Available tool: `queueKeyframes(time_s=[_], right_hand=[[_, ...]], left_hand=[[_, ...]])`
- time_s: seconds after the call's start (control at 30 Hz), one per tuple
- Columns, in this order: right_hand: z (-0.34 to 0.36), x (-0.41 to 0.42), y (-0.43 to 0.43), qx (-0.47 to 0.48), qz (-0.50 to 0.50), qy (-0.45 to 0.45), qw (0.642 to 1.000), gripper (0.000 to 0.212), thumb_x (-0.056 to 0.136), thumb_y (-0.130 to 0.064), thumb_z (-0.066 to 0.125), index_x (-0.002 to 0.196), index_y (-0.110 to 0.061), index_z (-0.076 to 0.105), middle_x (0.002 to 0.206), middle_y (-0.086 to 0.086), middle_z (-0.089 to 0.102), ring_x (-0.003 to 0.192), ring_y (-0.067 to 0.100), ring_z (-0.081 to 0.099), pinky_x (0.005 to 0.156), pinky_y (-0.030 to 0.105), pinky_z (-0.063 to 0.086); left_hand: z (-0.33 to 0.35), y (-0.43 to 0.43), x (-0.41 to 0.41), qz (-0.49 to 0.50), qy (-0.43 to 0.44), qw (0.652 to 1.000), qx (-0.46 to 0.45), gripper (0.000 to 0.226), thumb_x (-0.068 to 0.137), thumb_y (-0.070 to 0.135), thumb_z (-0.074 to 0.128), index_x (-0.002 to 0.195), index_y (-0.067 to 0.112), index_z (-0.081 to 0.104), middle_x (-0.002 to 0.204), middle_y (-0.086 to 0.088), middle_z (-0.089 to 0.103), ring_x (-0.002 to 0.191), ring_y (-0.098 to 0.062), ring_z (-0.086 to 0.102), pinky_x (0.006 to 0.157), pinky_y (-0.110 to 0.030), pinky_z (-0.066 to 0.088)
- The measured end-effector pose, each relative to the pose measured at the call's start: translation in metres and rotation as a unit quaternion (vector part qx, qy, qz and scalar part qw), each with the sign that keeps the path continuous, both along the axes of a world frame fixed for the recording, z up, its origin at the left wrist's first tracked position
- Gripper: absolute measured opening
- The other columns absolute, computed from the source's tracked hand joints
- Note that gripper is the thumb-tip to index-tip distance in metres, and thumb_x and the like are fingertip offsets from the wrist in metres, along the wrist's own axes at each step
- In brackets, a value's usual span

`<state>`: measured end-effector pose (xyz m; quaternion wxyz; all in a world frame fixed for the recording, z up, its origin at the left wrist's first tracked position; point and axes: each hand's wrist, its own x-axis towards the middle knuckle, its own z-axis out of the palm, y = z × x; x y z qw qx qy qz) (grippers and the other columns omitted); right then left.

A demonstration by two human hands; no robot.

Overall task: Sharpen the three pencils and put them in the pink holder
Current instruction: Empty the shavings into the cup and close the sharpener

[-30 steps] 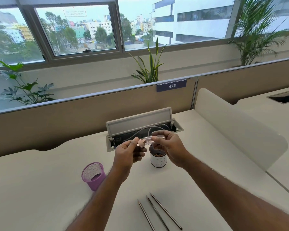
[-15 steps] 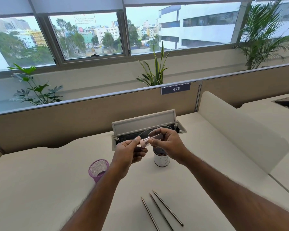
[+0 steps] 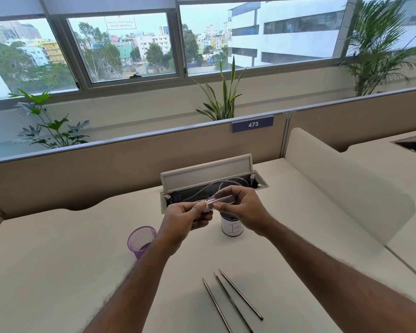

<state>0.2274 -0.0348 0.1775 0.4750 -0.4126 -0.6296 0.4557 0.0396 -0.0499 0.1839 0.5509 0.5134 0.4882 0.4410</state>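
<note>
Three dark pencils (image 3: 231, 300) lie side by side on the desk near its front edge, untouched. The pink mesh holder (image 3: 141, 239) stands to the left, partly behind my left forearm. Both hands are raised above the desk's middle, holding a small sharpener between them. My left hand (image 3: 185, 218) pinches its pale pink-white end (image 3: 207, 205). My right hand (image 3: 240, 210) grips its clear case (image 3: 222, 200). The two parts touch; whether they are joined is unclear.
A white can marked "B" (image 3: 231, 229) stands just below my right hand. Behind it an open cable hatch (image 3: 208, 175) with wires sits in the desk. A tan partition (image 3: 82, 169) closes the back, and a rounded cream divider (image 3: 346, 188) the right.
My hands have stayed together over the white can, with the sharpener's two parts brought closer until they touch. My head has shifted a little, so the scene has slid right.
</note>
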Motion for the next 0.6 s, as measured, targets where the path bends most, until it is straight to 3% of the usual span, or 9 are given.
queueKeyframes(time_s=[0.3, 0.6], right_hand=[[-0.012, 0.001, 0.005, -0.006, 0.018, 0.0, 1.0, 0.024, 0.076, -0.001, 0.077, 0.098, -0.008, 0.07, 0.097, 0.009, 0.074, 0.089, 0.022, 0.072, 0.074, 0.028, 0.058], [-0.023, -0.002, 0.011, -0.004, 0.021, 0.006, 1.0, 0.023, 0.075, -0.001, 0.077, 0.095, -0.009, 0.071, 0.101, 0.011, 0.073, 0.094, 0.023, 0.071, 0.08, 0.036, 0.06]], left_hand=[[-0.01, 0.001, 0.001, 0.015, -0.011, 0.998, -0.068, 0.038, 0.097, 0.032, 0.055, 0.097, -0.001, 0.072, 0.075, -0.014, 0.074, 0.062, -0.015, 0.068, 0.059, -0.023, 0.055], [-0.021, 0.007, 0.0, 0.028, -0.005, 0.995, -0.096, 0.046, 0.093, 0.042, 0.056, 0.098, -0.001, 0.071, 0.07, -0.01, 0.07, 0.057, -0.012, 0.061, 0.057, -0.023, 0.052]])
